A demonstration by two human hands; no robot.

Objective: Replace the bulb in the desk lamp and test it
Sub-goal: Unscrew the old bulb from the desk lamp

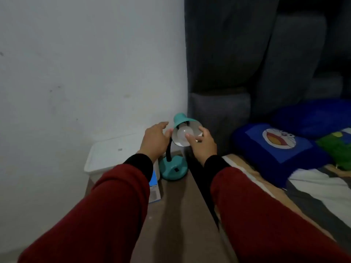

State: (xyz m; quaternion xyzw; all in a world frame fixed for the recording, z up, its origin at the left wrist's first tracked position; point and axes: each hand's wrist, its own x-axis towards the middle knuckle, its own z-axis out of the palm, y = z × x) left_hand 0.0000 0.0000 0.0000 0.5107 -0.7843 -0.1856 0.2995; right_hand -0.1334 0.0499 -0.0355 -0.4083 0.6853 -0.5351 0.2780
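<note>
A teal desk lamp (173,168) stands on a narrow brown bedside table (180,205), its shade (179,119) tipped toward me. A round white bulb (183,134), unlit, sits inside the shade. My right hand (204,144) is at the shade's right rim, fingertips on the bulb. My left hand (154,142) is just left of the shade, fingers spread, one fingertip touching its rim. Both arms wear red sleeves with black cuffs.
A white lidded box (114,154) stands at the table's left against the wall. A blue and white carton (154,186) lies by the lamp base. To the right is a bed with a blue cartoon pillow (279,147) and a dark padded headboard (247,63).
</note>
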